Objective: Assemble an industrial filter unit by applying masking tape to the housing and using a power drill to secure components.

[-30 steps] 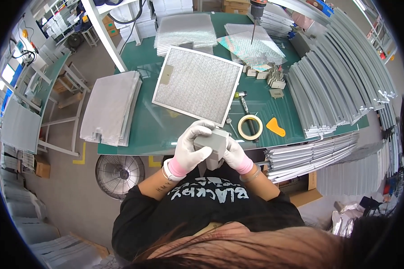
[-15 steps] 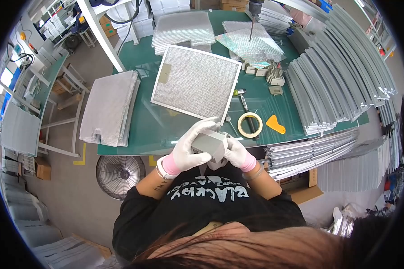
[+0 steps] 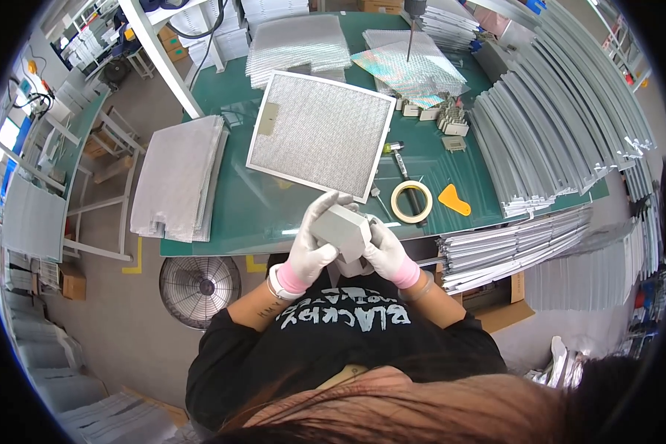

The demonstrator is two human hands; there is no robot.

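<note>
Both my hands wear white gloves with pink cuffs and hold a grey, box-shaped piece (image 3: 341, 231) in front of my chest, by the table's near edge. My left hand (image 3: 308, 243) closes round its left side, fingers over the far edge and thumb at the near one. Against its right side presses my right hand (image 3: 384, 250), with fingers bent; its underside is partly hidden. Just beyond lies a framed metal mesh filter panel (image 3: 322, 133), flat and slightly turned, with a beige patch on its left side.
On the green table (image 3: 251, 211) lie a tape roll (image 3: 411, 203), a yellow scraper (image 3: 454, 200), a hammer (image 3: 399, 159) and small metal blocks (image 3: 453, 118). Mesh sheets (image 3: 177, 177) are stacked left, grey panels (image 3: 555, 118) right. A driver (image 3: 414, 11) hangs above. A floor fan (image 3: 200, 291) stands below left.
The grey piece has tilted in my hands and shifted slightly left, showing more of its top face. My right-hand fingers have moved up along its right side.
</note>
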